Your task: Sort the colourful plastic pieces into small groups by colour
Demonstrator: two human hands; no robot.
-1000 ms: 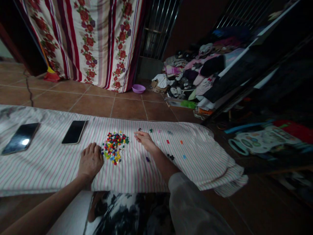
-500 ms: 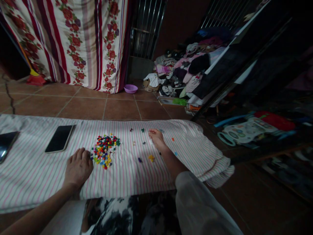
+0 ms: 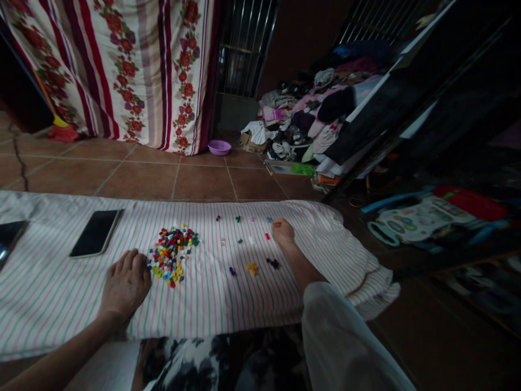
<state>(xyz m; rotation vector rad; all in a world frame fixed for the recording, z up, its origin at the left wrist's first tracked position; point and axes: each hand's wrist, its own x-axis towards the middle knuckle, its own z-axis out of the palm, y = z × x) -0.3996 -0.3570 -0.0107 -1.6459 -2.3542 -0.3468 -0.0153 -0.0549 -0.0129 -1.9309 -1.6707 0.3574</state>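
A heap of small multicoloured cubes (image 3: 169,252) lies on the striped cloth (image 3: 195,309). My left hand (image 3: 126,279) rests palm down, fingers loosely apart, at the left edge of the heap, holding nothing visible. My right hand (image 3: 284,232) is over the sorted groups with its fingertips pinched; anything between them is too small to make out. Close to those fingertips lies a grey-blue group (image 3: 269,219), with red cubes (image 3: 267,236) just below. Other small groups include yellow (image 3: 252,268), black (image 3: 273,263), dark blue (image 3: 232,271), green (image 3: 238,219), white (image 3: 251,239) and pink (image 3: 252,219).
A phone (image 3: 96,233) lies left of the heap, and another dark device (image 3: 10,239) sits at the cloth's left edge. Beyond the cloth are a purple basin (image 3: 219,147), a pile of clothes (image 3: 301,114) and a floral curtain (image 3: 150,76). A toy panel (image 3: 419,217) stands right.
My right hand has moved right, from near the white and pink groups to beside the grey-blue one, uncovering pink, red and black cubes. My left hand stays by the heap.
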